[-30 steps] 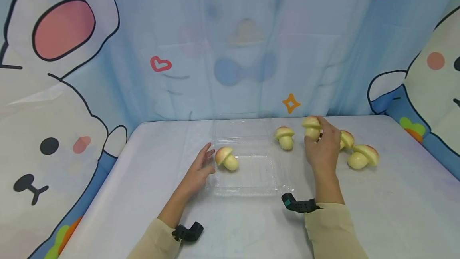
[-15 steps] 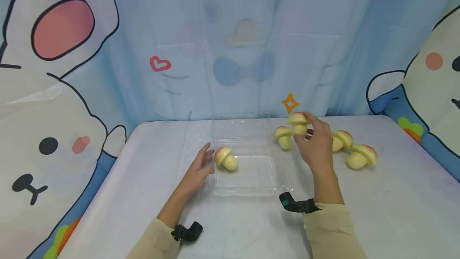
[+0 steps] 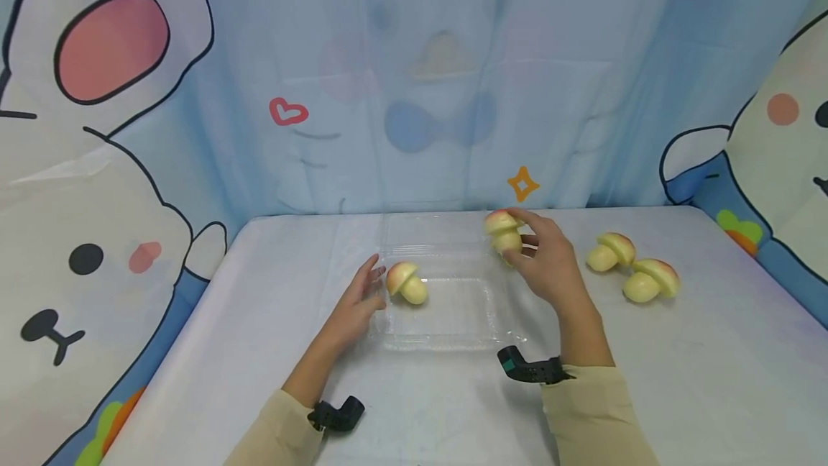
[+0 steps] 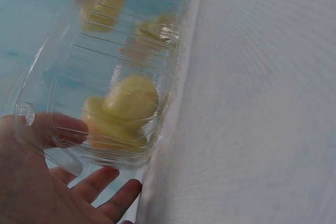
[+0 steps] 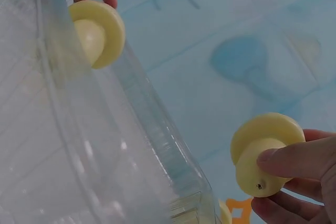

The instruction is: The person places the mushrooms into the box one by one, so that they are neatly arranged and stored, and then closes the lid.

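Observation:
My right hand (image 3: 550, 261) pinches a pale yellow toy mushroom (image 5: 258, 174) with a reddish cap between thumb and fingers. It is lifted near the back right corner of a clear plastic container (image 3: 446, 342). A second mushroom standing there is mostly hidden behind it in the head view. My left hand (image 3: 354, 308) is at the container's left end, fingers loosely extended and thumb along the rim. Inside the container, close to those fingers, one toy mushroom (image 3: 406, 283) lies tilted; the left wrist view shows this mushroom (image 4: 128, 100) through the clear wall.
Two more toy mushrooms, one farther back (image 3: 611, 252) and one nearer (image 3: 652, 281), lie on the right of the white-covered table (image 3: 420, 408). The container's clear lid (image 3: 433, 230) lies open toward the back. A blue cartoon curtain (image 3: 427, 34) hangs behind the table.
My right hand has carried its mushroom leftward from beside the right-hand mushrooms to the container's back right corner, covering the mushroom standing there. The left hand has stayed in place.

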`<state>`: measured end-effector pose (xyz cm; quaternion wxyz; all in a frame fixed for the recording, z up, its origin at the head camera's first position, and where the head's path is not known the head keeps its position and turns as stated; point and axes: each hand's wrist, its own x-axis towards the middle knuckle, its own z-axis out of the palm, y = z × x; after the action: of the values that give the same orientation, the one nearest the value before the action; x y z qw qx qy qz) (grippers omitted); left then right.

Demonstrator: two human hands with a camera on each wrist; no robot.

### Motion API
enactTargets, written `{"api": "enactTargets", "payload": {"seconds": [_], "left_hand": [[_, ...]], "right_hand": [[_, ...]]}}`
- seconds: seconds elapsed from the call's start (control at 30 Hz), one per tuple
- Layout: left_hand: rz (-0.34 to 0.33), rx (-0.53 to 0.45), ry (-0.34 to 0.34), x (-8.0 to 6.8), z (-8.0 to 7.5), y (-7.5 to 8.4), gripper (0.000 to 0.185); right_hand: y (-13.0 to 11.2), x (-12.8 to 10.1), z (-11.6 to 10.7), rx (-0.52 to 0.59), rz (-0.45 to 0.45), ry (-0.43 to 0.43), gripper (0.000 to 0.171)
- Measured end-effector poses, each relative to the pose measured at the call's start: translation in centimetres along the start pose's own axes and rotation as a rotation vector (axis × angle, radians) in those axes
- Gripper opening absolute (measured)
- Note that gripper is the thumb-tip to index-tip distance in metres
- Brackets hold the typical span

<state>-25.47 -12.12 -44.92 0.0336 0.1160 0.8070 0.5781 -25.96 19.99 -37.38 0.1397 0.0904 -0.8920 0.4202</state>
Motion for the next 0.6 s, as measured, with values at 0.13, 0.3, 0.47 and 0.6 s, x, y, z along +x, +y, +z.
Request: {"api": "enactTargets", "payload": {"seconds": [0.13, 0.3, 0.47, 0.6], "left_hand": [[-0.004, -0.017, 0.008, -0.1, -0.1, 0.0, 0.086], [-0.002, -0.027, 0.009, -0.1, -0.1, 0.1, 0.086], [0.003, -0.028, 0.003, 0.0, -0.1, 0.0, 0.086], [0.002, -0.019, -0.004, 0.0, 0.0, 0.1, 0.086]], "right_hand": [[-0.2, 0.1, 0.4, 0.023, -0.009, -0.052, 0.067], [-0.5, 0.1, 0.8, 0.044, -0.004, -0.103, 0.067], [-0.9, 0.0, 1.3, 0.031, 0.002, -0.139, 0.066], [-1.3, -0.1, 1.7, -0.007, -0.008, -0.151, 0.065]]}}
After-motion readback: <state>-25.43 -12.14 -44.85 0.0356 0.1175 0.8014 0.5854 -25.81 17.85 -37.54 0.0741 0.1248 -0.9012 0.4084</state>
